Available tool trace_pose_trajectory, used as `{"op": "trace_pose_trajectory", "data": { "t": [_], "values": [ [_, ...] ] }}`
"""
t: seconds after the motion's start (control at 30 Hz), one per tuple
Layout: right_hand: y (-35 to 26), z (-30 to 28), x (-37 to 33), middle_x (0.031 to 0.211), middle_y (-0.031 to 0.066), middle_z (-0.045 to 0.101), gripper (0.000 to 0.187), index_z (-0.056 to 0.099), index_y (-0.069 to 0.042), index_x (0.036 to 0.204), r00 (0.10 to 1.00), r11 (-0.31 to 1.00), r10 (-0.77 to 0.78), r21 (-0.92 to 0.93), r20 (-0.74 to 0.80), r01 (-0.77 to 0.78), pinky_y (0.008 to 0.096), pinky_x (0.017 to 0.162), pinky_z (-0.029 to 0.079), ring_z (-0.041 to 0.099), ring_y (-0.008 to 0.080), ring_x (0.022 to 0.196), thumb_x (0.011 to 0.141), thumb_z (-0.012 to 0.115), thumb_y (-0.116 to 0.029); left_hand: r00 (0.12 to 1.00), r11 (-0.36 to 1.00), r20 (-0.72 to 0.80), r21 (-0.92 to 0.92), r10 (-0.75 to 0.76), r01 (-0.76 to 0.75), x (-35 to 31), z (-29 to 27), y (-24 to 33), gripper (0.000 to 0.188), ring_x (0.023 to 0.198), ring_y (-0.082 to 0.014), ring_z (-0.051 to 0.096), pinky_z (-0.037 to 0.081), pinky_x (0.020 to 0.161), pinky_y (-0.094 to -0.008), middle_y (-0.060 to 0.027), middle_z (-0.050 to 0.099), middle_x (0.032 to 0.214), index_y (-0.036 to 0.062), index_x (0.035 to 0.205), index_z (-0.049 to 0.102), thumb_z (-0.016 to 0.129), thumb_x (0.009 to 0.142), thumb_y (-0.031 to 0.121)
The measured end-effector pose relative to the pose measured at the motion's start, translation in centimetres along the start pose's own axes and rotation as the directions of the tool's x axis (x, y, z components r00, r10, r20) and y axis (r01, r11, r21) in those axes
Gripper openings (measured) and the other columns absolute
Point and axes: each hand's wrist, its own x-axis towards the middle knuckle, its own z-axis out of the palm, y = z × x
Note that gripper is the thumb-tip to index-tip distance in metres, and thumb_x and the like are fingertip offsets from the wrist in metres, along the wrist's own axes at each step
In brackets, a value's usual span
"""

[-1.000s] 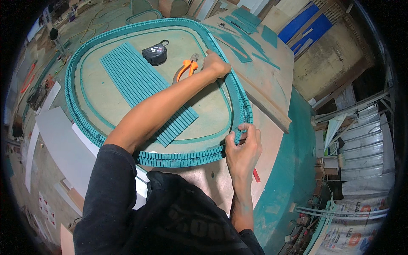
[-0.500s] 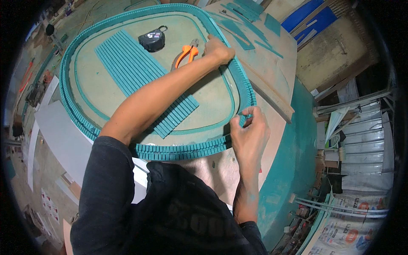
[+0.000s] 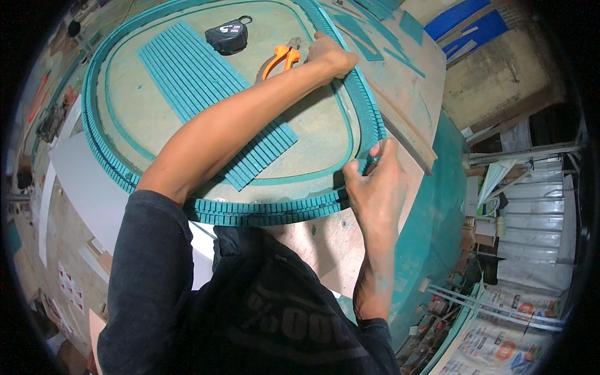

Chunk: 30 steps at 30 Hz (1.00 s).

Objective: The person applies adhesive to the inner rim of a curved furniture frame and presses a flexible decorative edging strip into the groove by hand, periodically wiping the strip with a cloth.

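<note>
A rounded loop of teal slotted strip (image 3: 269, 213) stands on edge around a pale board. My left hand (image 3: 332, 55) reaches across it, its fingers closed over the loop's wall on the right side. At the near right corner, my right hand (image 3: 380, 182) pinches the same wall between thumb and fingers. Its fingertips partly hide the strip there. Inside the loop lies a flat teal slotted panel (image 3: 181, 72), partly covered by my left forearm. Orange-handled pliers (image 3: 282, 59) rest close to my left hand, with a black tape measure (image 3: 227, 36) beyond the panel.
Loose teal offcuts (image 3: 359, 36) lie on the worktop at the far right, beside a wooden strip (image 3: 406, 134) running along the loop. A white sheet (image 3: 87, 181) sits to the left. Shelving with clutter (image 3: 494, 219) stands at right.
The view has shifted slightly, so the loop appears a little higher. Both hands appear slightly further right and up, still holding the loop's wall in about the same places.
</note>
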Motion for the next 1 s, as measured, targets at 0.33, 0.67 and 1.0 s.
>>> {"op": "trace_pose_trajectory", "data": {
  "t": [0.33, 0.67, 1.0],
  "values": [
    [0.6, 0.6, 0.3, 0.086, 0.0231, 0.067, 0.029, 0.05, -0.003, 0.1, 1.0, 0.997, 0.013, -0.073, 0.01, -0.013, 0.0521, 0.074, 0.052, 0.069, 0.0435, 0.078, 0.083, 0.071, -0.013, 0.947, 0.998, 0.318, -0.038, -0.039, 0.054, 1.1, -1.5, -0.5, 0.088, 0.116, -0.0379, 0.068, 0.057, 0.096, -0.0386, -0.0291, 0.063, 0.131, -0.0172, 0.143, 0.034, 0.079, 0.078, 0.021],
    [3.2, -1.8, 1.8, 0.088, 0.0157, 0.067, 0.039, 0.063, -0.006, 0.098, 0.96, 0.996, -0.092, 0.008, 0.265, 0.093, 0.0404, 0.071, 0.052, 0.068, 0.0289, 0.08, 0.082, 0.084, -0.035, 0.978, 0.996, 0.195, -0.047, -0.07, 0.081, 0.9, -0.2, -1.0, 0.084, 0.114, -0.0372, 0.07, 0.059, 0.094, -0.0407, -0.03, 0.066, 0.126, -0.0167, 0.14, 0.039, 0.08, 0.078, 0.023],
    [7.2, -3.4, 5.7, 0.114, 0.0095, 0.075, 0.025, 0.077, -0.008, 0.113, 0.617, 0.754, -0.657, 0.371, 0.434, 0.542, 0.0379, 0.087, 0.049, 0.064, 0.0268, 0.096, 0.094, 0.073, -0.025, 0.974, 0.998, 0.224, -0.04, -0.031, 0.041, 0.5, -0.6, -1.1, 0.07, 0.111, -0.0374, 0.072, 0.059, 0.094, -0.0412, -0.0314, 0.068, 0.12, -0.0156, 0.132, 0.049, 0.077, 0.08, 0.021]
  ]
}}
